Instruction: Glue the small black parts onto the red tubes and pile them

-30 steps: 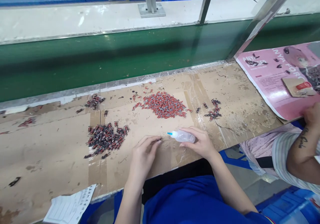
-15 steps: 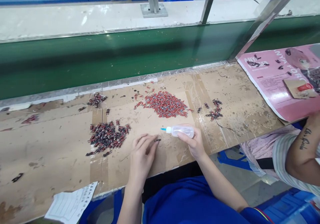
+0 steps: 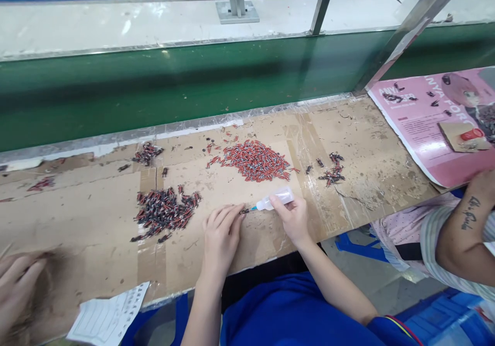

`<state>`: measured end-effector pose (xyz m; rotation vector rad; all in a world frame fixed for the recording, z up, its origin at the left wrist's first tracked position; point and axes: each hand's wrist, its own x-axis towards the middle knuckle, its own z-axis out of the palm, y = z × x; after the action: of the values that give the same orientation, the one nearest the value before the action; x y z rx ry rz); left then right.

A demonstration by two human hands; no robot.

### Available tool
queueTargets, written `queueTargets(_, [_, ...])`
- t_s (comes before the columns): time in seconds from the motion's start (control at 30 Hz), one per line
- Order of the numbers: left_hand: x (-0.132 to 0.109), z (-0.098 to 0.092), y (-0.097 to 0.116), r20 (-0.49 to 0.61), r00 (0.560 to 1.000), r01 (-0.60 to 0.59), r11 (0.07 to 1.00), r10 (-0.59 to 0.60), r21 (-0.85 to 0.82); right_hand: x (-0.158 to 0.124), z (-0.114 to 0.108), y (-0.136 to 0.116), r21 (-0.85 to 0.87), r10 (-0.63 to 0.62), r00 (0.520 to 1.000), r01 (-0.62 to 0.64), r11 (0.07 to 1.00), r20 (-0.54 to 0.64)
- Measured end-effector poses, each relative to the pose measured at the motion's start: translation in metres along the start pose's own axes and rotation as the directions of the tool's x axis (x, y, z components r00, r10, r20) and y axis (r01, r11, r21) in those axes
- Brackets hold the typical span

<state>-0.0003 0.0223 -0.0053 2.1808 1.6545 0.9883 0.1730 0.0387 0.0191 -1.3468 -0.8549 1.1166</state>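
Note:
Between the fingertips of my left hand (image 3: pixel 222 235) is a small dark part (image 3: pixel 244 211), pinched just above the cardboard. My right hand (image 3: pixel 294 217) grips a translucent squeeze bottle (image 3: pixel 276 199), tilted so its blue needle tip points down to the left. That tip meets or nearly meets the dark part; contact is too small to tell. Beyond my hands lies a heap of small red and silver pieces (image 3: pixel 257 161). Left of my left hand is a pile of black and red parts (image 3: pixel 166 211).
A co-worker's hand (image 3: pixel 19 284) rests at the left edge near a paper slip (image 3: pixel 108 312). Another person's arm (image 3: pixel 466 227) is at the right, by a pink poster (image 3: pixel 421 129). A green panel (image 3: pixel 193 85) borders the cardboard-covered table (image 3: pixel 96 232) at the back.
The bottle has moved slightly left and tipped down, bringing its tip to the dark part in my left hand. A co-worker's hand has appeared at the left edge.

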Motion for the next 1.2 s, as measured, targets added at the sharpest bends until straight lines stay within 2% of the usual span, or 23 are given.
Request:
queueTargets(0.23, [0.002,0.000,0.002,-0.039,0.991,0.126,0.992,-0.127,-0.031,-0.002,0.001,0.008,-0.025,0.021,0.998,-0.019,0.999,0.056])
queueTargets(0.67, [0.003,0.001,0.003,-0.058,0.989,0.133,0.990,-0.135,-0.038,-0.002,0.003,0.012,-0.064,0.001,0.996,0.004,0.998,0.084])
queueTargets(0.9, [0.004,-0.001,0.003,-0.031,0.985,0.170,0.985,-0.171,-0.024,-0.002,0.002,0.010,-0.050,-0.014,1.000,0.015,0.999,0.015])
queueTargets(1.2, [0.004,0.000,0.004,-0.059,0.985,0.161,0.987,-0.162,-0.020,-0.002,0.002,0.011,-0.033,0.014,0.996,-0.011,0.999,0.092])
